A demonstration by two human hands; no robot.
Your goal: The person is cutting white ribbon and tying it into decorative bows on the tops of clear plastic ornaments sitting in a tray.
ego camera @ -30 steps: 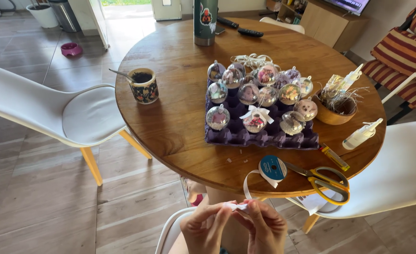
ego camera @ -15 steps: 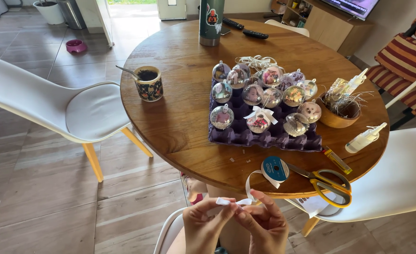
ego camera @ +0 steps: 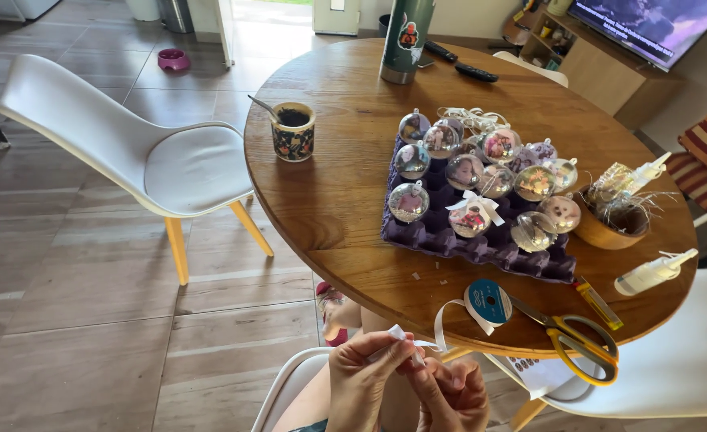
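a thin white ribbon [ego camera: 441,324] is pinched at its free end between the fingertips of the left hand [ego camera: 359,384] and right hand [ego camera: 449,396], near the bottom edge, below the round wooden table [ego camera: 337,192]. the ribbon runs up to a blue-labelled spool [ego camera: 488,302] on the near table rim, just left of yellow-handled scissors [ego camera: 581,344]. step judged: folding or looping the ribbon end; a tight pinch is called for next.
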